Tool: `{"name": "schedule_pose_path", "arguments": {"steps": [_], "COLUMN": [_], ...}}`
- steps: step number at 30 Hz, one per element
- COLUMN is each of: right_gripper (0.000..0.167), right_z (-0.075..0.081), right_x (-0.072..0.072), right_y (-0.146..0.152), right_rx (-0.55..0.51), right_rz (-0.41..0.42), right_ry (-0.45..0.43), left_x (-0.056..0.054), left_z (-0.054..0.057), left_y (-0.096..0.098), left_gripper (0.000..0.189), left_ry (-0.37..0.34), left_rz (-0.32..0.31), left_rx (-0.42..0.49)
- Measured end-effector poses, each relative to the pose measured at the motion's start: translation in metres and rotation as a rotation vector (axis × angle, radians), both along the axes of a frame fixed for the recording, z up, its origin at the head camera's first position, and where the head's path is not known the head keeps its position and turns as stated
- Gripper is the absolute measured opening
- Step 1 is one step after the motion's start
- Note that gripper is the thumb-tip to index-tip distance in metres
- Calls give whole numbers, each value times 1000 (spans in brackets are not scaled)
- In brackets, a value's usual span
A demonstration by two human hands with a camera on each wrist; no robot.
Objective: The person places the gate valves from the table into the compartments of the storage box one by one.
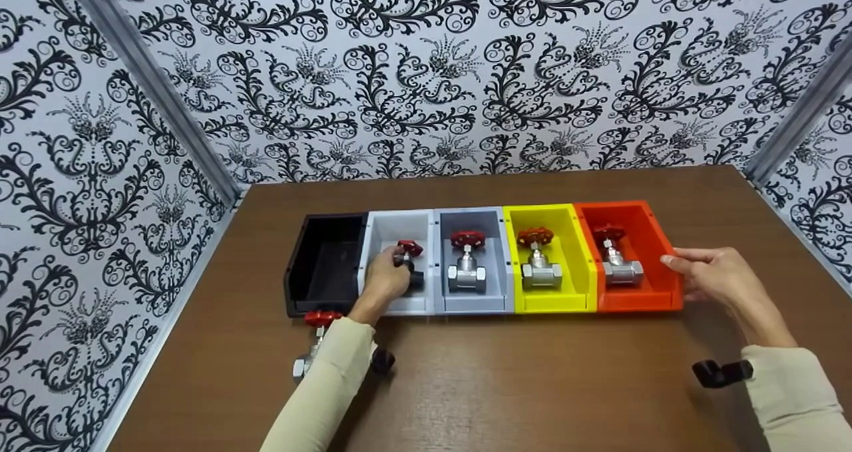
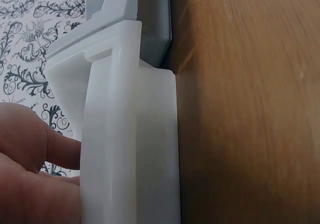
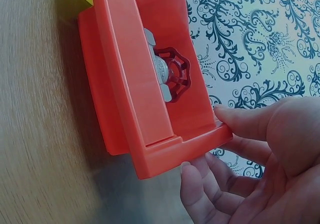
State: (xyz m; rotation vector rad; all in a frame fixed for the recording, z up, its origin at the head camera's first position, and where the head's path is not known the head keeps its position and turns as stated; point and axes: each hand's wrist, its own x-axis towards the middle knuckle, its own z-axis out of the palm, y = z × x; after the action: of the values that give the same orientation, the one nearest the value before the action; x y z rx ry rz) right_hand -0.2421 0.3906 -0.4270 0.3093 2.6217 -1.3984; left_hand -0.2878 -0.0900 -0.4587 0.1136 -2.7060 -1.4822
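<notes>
My left hand (image 1: 387, 275) reaches into the white bin (image 1: 401, 303) and holds a dark-bodied valve with a red handwheel (image 1: 411, 247). In the left wrist view the fingers (image 2: 62, 151) pass behind the bin's front wall (image 2: 112, 149), which hides the valve and fingertips. My right hand (image 1: 722, 275) pinches the side wall of the orange bin (image 1: 662, 265). Seen from the right wrist, the thumb (image 3: 245, 121) presses on the rim and the other fingers lie outside and below it. A silver valve (image 3: 175, 76) with a red handwheel sits inside that bin.
The black bin (image 1: 326, 259) stands at the row's left end. Grey (image 1: 471, 303) and yellow (image 1: 552, 303) bins, each with a silver valve, stand between white and orange. Another valve (image 1: 323, 319) lies on the brown table (image 1: 506, 379), partly behind the left sleeve. Patterned walls enclose the table.
</notes>
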Motion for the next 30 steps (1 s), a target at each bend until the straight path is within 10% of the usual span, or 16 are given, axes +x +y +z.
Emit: {"name": "schedule_pose_path", "arguments": {"steps": [30], "right_gripper": [69], "right_z": [1], "right_x": [1], "right_y": [-2], "right_rx": [1], "right_rz": [2], "right_ry": [15], "left_x": [1], "left_z": [-1], "left_y": [0], "left_gripper": [37], "left_ry": [31], "left_rz": [-16], "left_rx": [-68]}}
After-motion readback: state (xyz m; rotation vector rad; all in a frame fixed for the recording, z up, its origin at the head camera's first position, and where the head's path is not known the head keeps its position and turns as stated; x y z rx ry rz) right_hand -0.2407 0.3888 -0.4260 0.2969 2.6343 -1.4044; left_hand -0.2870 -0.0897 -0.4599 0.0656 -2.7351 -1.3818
